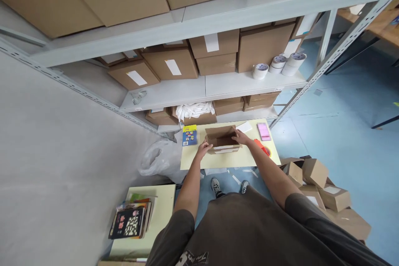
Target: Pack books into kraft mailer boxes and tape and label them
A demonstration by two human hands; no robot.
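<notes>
An open cardboard box (225, 149) stands on the pale yellow table (193, 161), its flaps raised and its brown inside showing. My left hand (204, 149) grips the box at its left end. At the right end my right hand (240, 137) holds the box wall, fingers reaching over the edge. To the left of the box lies a blue and yellow packet (189, 135). A red tape dispenser (262, 147) rests by my right forearm, and a pink pad or stack of cards (263, 131) is beyond it. A white sheet (244, 127) lies behind my right hand.
Grey metal shelving (174, 96) with cartons rises behind the table, white tape rolls (260, 71) on its middle shelf. Cardboard boxes (335, 198) are piled on the floor at right. A plastic bag (162, 158) sits at left, near a side table with stacked books (129, 221).
</notes>
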